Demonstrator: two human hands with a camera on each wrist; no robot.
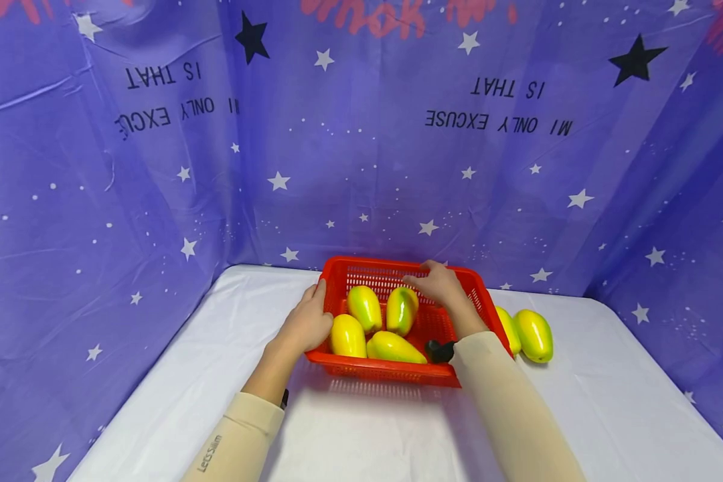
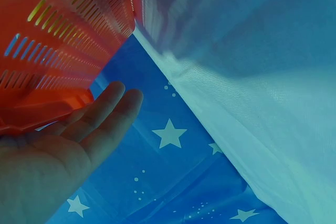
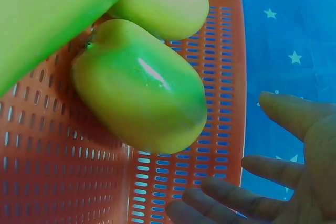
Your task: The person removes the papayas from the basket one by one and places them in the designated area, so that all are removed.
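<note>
A red slotted plastic basket holds several glossy yellow-green mangoes, among them an upright one and one lying along the front. My left hand grips the basket's left rim, thumb on the inner side. In the left wrist view its fingers reach out under the rim. Over the back right part of the basket is my right hand, beside a mango. The right wrist view shows its fingers spread near the basket wall, holding nothing, with a mango close by.
Two more mangoes are outside the basket on the right, one whole and one partly hidden. White cloth covers the table. Purple curtains with stars stand around its back and sides.
</note>
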